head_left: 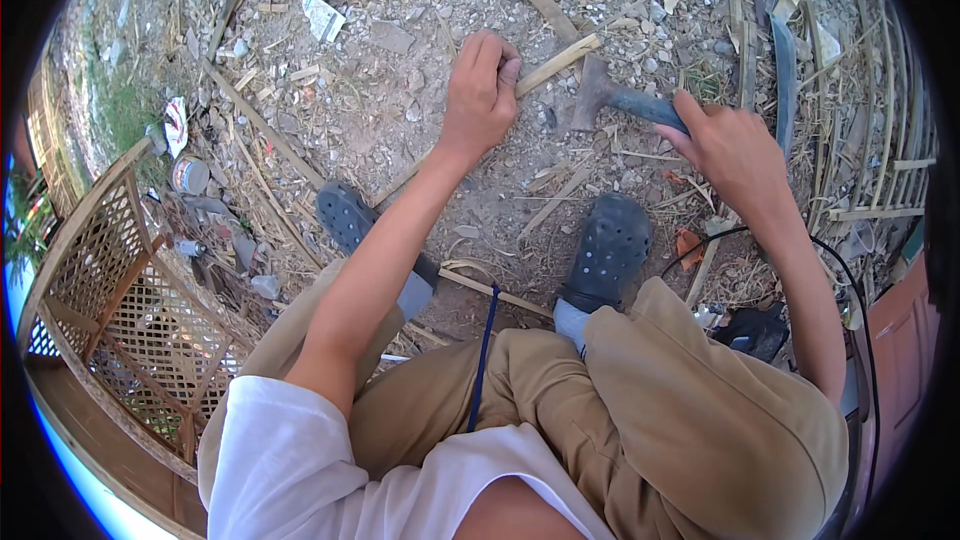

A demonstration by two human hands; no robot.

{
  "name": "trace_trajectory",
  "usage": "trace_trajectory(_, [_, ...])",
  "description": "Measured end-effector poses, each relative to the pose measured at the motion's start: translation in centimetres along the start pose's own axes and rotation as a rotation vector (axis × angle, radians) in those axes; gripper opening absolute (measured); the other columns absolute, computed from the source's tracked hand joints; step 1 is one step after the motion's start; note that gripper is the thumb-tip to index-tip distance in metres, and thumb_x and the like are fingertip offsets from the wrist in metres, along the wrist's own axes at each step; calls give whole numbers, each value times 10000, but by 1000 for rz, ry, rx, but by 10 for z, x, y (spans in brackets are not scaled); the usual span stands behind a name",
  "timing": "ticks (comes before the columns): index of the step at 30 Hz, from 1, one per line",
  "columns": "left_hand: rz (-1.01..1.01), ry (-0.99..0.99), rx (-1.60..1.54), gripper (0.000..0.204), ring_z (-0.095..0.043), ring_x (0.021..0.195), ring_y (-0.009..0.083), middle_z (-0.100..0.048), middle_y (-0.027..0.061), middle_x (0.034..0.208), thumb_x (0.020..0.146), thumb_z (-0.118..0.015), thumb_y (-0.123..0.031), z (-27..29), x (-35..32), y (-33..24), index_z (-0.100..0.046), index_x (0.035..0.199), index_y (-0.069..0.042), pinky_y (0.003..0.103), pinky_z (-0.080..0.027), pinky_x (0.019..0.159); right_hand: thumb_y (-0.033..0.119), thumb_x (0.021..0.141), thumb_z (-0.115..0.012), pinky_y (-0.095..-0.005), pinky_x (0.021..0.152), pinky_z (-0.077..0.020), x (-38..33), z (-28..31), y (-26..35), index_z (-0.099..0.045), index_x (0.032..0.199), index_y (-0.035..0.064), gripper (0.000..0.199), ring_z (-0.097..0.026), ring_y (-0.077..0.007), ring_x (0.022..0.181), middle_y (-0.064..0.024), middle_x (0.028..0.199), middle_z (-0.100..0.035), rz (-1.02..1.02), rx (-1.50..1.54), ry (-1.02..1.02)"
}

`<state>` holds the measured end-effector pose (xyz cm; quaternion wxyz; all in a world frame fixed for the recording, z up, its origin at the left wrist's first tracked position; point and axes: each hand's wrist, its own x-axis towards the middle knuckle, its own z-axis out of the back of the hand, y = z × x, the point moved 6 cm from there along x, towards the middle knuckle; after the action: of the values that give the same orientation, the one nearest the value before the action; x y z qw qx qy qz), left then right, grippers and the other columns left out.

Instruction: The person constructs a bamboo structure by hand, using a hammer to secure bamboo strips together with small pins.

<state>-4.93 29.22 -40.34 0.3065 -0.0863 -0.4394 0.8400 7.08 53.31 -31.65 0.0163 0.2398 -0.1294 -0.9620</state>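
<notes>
My left hand (483, 90) is closed around a long, narrow strip of split bamboo or wood (560, 63), low over the ground. The strip's pale end sticks out to the right of my fingers. My right hand (728, 145) grips the blue-green handle of a hammer (640, 103). Its rusty head (592, 95) points left, just below the strip's end; whether the two touch, I cannot tell. My left forearm hides part of the strip.
My feet in dark clogs (606, 250) stand on stony dirt strewn with wood scraps. At the left stands a woven lattice chair (150, 310). A long blue-grey blade (783, 90) lies at the upper right. A black cable (845, 275) curves past my right arm. A can (190, 176) lies left.
</notes>
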Motion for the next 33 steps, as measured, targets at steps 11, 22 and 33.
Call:
trace_trajectory(11, [-216, 34, 75, 139, -618, 886, 300, -624, 108, 956, 926, -742, -79, -8, 28, -49, -677, 1042, -37, 408, -496, 808, 402, 1083, -604, -546, 671, -533, -87, -63, 10, -616, 1070, 3, 400, -690, -463, 718, -233, 684, -656, -558, 679, 285])
trace_trajectory(22, [-154, 165, -100, 224, -572, 899, 242, -595, 59, 929, 942, -765, -266, -36, 44, -32, -681, 989, -64, 378, -480, 820, 403, 1115, -585, -314, 441, -333, -69, -87, 28, -563, 951, 51, 390, -423, -76, 472, 39, 597, -437, -641, 1342, -163])
trace_trajectory(33, [-254, 122, -106, 280, -559, 896, 303, -564, 70, 876, 826, -842, -146, -33, 44, -36, -581, 882, -62, 421, -462, 786, 403, 1132, -546, -226, 369, -245, -40, -80, 42, -466, 886, 109, 392, -325, -12, 441, 86, 601, -358, -537, 1575, -95])
